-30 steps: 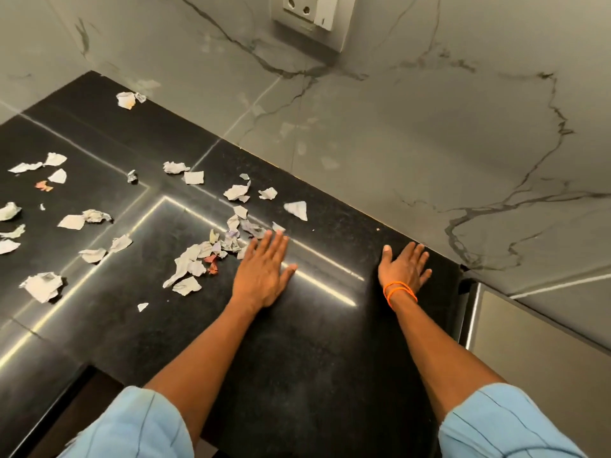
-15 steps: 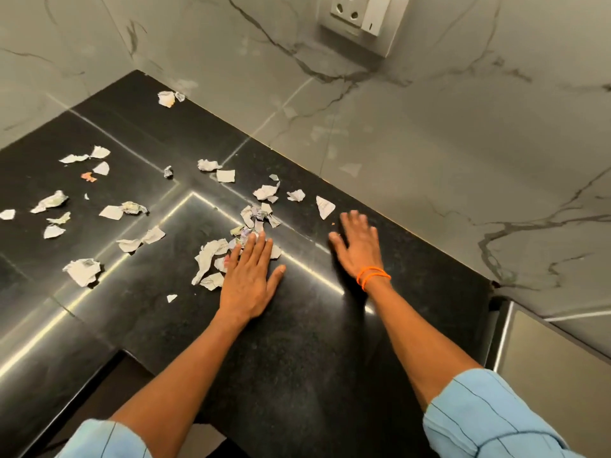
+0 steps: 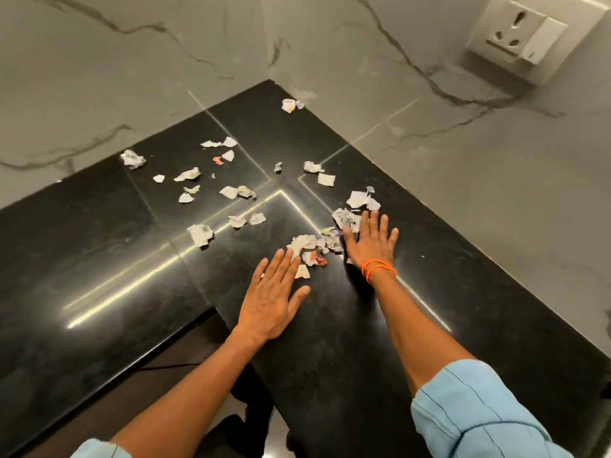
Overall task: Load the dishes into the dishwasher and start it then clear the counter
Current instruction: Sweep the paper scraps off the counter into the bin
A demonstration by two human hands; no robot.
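On the black L-shaped counter (image 3: pixel 99 259), in its inner corner between the marble walls, both hands lie flat with fingers straight and slightly spread, the left hand (image 3: pixel 272 300) near the front edge and the right hand (image 3: pixel 372 242) touching a heap of paper scraps (image 3: pixel 314 246) between them, bare stone lying leftward.

The counter (image 3: pixel 99 276) is glossy black; white paper scraps (image 3: pixel 307 242) show orange flecks. Walls (image 3: pixel 496 176) at twelve o'clock are grey-veined marble; the wristband (image 3: pixel 378 268) orange, sleeves (image 3: pixel 479 411) pale blue.
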